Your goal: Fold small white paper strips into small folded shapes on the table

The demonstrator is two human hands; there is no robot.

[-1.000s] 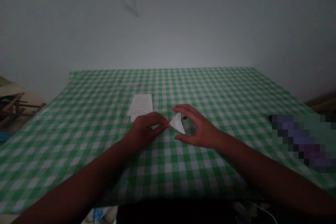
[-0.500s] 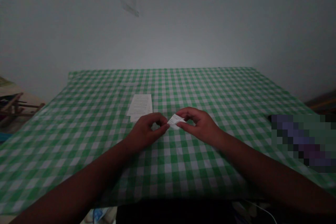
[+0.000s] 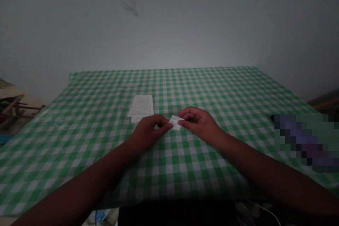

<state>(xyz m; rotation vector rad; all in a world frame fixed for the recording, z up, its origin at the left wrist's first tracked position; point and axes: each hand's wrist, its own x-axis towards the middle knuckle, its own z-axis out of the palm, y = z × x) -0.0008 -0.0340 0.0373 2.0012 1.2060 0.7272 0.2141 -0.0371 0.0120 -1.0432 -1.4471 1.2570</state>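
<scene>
Left hand (image 3: 149, 130) and right hand (image 3: 202, 125) — each pinching a small folded paper (image 3: 175, 122), printed sheets (image 3: 142, 106) beyond, checked tablecloth (image 3: 169, 169) beneath.

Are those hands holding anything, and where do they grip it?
Yes: a small white paper, pinched at its left side by the left hand and at its right side by the right hand.

A dimly lit grey wall (image 3: 185, 31) rises behind a green-and-white checked table (image 3: 212, 91), a wooden frame (image 3: 16, 103) at far left.
</scene>
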